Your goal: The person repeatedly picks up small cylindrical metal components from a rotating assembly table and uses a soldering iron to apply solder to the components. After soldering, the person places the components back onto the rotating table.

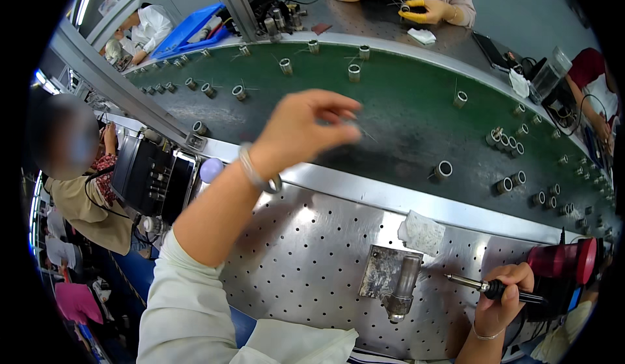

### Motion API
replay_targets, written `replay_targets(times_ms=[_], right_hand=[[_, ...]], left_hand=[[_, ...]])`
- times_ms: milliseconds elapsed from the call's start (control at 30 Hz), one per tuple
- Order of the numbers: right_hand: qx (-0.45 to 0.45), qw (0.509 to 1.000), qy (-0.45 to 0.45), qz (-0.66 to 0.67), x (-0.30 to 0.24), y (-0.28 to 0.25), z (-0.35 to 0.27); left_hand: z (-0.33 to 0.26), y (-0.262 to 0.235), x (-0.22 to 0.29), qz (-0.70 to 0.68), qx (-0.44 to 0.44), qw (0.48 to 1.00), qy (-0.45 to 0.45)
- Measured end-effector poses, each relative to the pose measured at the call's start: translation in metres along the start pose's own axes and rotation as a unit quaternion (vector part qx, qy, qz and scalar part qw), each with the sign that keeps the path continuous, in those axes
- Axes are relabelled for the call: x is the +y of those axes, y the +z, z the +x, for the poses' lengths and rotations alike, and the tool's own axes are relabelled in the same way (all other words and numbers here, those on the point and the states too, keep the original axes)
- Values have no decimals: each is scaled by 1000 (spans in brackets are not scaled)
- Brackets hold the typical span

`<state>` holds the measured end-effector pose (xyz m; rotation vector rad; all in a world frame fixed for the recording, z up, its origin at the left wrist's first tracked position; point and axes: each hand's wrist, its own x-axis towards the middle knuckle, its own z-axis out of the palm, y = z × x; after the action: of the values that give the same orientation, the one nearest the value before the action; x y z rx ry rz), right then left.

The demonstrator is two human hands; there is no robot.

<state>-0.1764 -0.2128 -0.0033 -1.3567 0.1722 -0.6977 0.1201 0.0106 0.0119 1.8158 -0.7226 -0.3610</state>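
Observation:
My left hand is over the green conveyor belt, slightly blurred, its thumb and curved fingers apart. Nothing shows between them; a thin wire lies near the thumb tip, and what is beneath the hand is hidden. At lower right my right hand grips a soldering iron, its metal tip pointing left over the perforated metal worktop. Left of that tip is a dark metal plate with a metal cylinder fixture on it. A crumpled white cloth lies just behind the plate.
Several short metal cylinders stand on the belt, one fairly close. A red and black device stands beside my right hand. On the left is a black box-like device with a purple ball-like object. Across the belt a person works in yellow finger covers.

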Motion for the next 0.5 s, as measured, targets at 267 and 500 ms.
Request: replay_targets(times_ms=[267, 500], right_hand=[[8, 995, 31, 97, 3, -6, 4], [-6, 999, 37, 24, -15, -3, 3]], left_hand=[[25, -95, -88, 403, 177, 898, 11], [10, -7, 2, 297, 65, 937, 174]])
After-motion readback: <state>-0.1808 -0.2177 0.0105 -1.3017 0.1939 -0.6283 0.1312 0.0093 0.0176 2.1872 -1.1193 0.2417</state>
